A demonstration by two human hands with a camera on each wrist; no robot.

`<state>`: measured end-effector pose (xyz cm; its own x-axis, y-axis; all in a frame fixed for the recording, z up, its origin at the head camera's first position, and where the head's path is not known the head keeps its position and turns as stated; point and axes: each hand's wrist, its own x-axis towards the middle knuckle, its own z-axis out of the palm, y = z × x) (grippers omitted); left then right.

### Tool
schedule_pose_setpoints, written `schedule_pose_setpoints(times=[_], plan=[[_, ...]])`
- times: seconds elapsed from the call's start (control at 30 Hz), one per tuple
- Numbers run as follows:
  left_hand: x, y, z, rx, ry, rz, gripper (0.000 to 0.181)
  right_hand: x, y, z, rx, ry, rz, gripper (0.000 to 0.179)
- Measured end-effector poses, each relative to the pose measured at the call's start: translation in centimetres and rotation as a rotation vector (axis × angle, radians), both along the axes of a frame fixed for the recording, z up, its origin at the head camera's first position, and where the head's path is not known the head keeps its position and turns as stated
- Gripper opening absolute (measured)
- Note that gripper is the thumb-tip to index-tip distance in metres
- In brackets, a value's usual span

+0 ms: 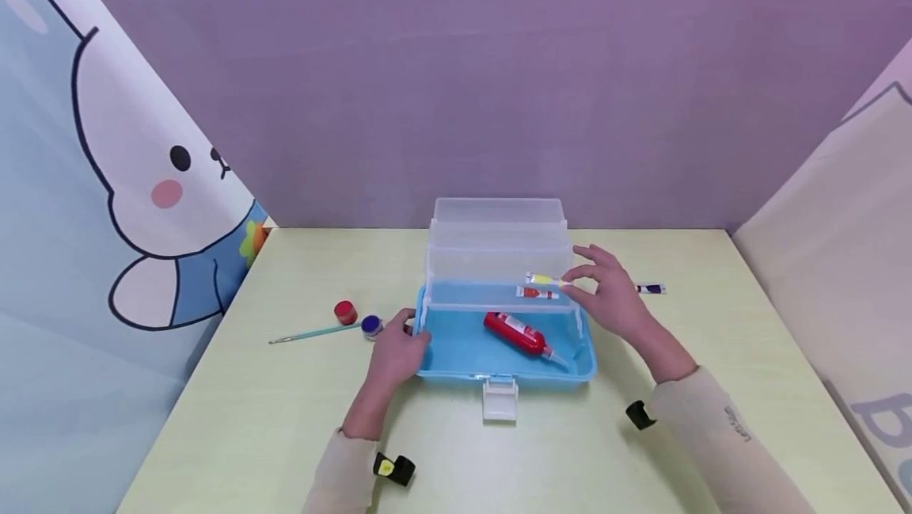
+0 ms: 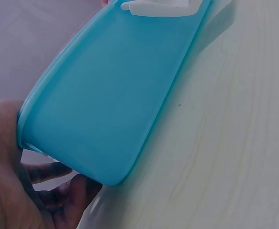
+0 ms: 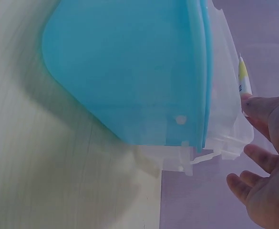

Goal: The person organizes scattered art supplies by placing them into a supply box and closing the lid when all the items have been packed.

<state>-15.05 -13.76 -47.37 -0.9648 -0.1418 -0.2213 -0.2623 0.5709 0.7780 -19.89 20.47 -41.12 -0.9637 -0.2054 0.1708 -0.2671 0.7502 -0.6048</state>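
Note:
A light-blue storage box (image 1: 452,352) stands open, its clear tiered trays (image 1: 477,264) raised at the back. My left hand (image 1: 396,352) grips the box's left end, thumb at the rim and fingers along the outer wall. My right hand (image 1: 607,292) pinches a yellow paint tube (image 1: 543,279) at one end, over the right part of the trays; the tube also shows in the right wrist view (image 3: 244,78). Just below it, an orange-red paint tube (image 1: 536,293) lies in a tray. Inside the box is a red bottle (image 1: 522,333) with a pointed clear nozzle.
Left of the box are a red paint jar (image 1: 345,312), a blue paint jar (image 1: 371,327) and a thin teal brush (image 1: 313,335). A dark purple tube (image 1: 651,289) lies on the table behind the right wrist. The white latch (image 1: 500,401) hangs down in front.

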Motion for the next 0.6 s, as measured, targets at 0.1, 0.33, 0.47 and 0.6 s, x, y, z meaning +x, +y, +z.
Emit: schedule_pose_setpoints(times=[0.1, 0.33, 0.47, 0.6], plan=[[0.15, -0.08, 0.02, 0.0, -0.003, 0.002, 0.047, 0.07, -0.22, -0.05, 0.003, 0.001, -0.002, 0.015], [0.17, -0.18, -0.13, -0.01, -0.008, 0.015, 0.047, -0.06, -0.65, 0.1, 0.008, 0.003, -0.01, 0.016], [0.19, -0.18, -0.25, -0.009, -0.006, 0.013, 0.047, -0.18, -0.81, 0.13, 0.004, -0.002, -0.008, 0.017], [0.31, -0.1, -0.28, -0.006, -0.011, 0.011, 0.047, -0.38, -0.69, -0.02, 0.003, 0.009, -0.001, 0.022]])
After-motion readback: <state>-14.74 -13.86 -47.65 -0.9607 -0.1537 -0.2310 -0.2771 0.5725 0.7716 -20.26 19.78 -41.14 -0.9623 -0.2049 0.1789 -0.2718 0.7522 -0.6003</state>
